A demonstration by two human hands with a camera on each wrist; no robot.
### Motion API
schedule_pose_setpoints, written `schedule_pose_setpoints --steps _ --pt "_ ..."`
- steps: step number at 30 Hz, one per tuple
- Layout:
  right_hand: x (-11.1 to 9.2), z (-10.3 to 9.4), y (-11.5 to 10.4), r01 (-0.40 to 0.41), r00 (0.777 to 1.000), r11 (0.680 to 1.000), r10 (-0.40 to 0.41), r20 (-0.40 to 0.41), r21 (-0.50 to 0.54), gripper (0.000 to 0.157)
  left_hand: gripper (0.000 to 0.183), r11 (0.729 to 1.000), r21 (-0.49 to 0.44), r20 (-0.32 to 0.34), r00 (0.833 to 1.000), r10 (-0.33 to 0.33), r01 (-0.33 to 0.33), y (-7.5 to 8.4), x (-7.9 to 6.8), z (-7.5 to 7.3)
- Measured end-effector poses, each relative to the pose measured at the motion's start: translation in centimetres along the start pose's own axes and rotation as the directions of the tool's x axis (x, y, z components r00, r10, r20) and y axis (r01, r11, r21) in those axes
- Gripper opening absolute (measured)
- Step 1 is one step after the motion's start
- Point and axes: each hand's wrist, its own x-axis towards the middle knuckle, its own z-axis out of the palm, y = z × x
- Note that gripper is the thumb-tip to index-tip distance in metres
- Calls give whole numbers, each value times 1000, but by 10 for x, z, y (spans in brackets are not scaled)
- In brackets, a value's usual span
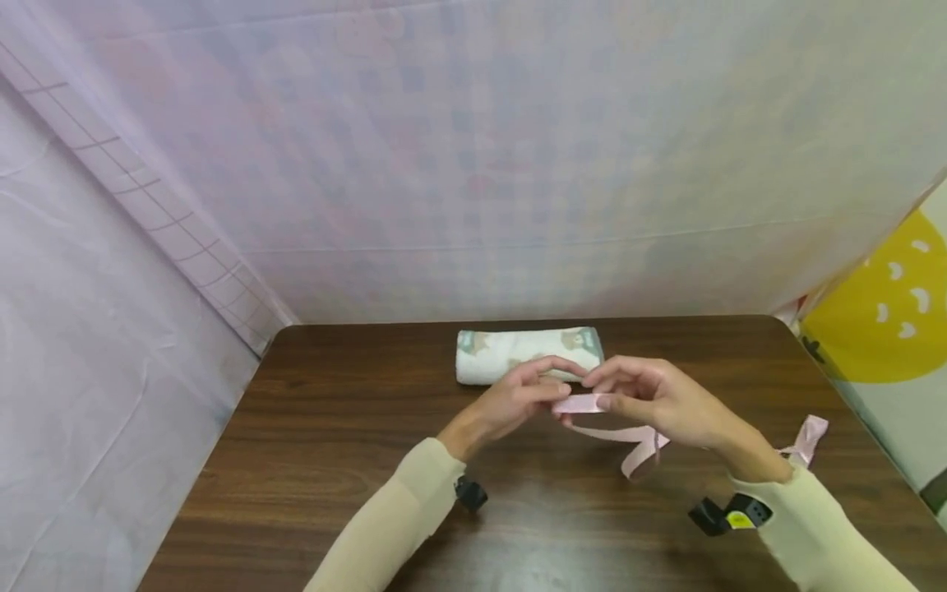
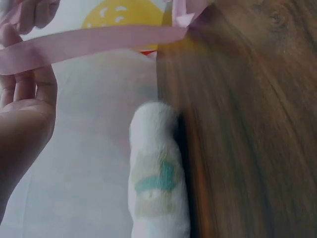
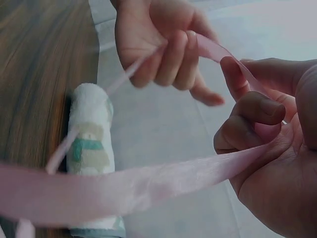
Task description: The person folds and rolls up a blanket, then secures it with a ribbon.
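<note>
A pink ribbon is stretched between my two hands above the table. My left hand pinches it between thumb and fingers, and in the right wrist view its fingers curl round the strip. My right hand pinches the ribbon a short way along; the right wrist view shows the ribbon running through its curled fingers. Loose lengths of it hang below the hands. Just behind the hands lies a rolled white towel with green and beige figures, partly covered by them in the head view.
The dark wooden table has a pale patterned curtain along its back edge. More pink ribbon lies towards the right side, partly behind my right wrist. A yellow printed shape shows beyond the right edge.
</note>
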Motion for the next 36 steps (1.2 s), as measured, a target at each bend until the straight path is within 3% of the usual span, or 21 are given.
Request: schedule_pose_setpoints --steps 6,15,21,29,36 --pt "-4 -5 -2 39 999 999 -39 -18 -9 29 40 998 50 7 1000 25 -25 10 -20 -13" --pt "-15 -18 -1 -56 998 998 55 -44 -31 23 40 989 141 -80 995 53 -41 24 -58 -46" --pt "-26 -37 6 -32 999 999 32 -16 -14 28 33 985 162 -84 993 81 -66 31 -88 -71" --pt "-45 -64 22 30 999 992 -35 36 126 29 28 979 203 -108 992 59 -36 42 -129 -99" --pt "-64 -87 40 54 994 965 -78 81 257 43 31 972 233 -155 988 26 11 49 -168 -124"
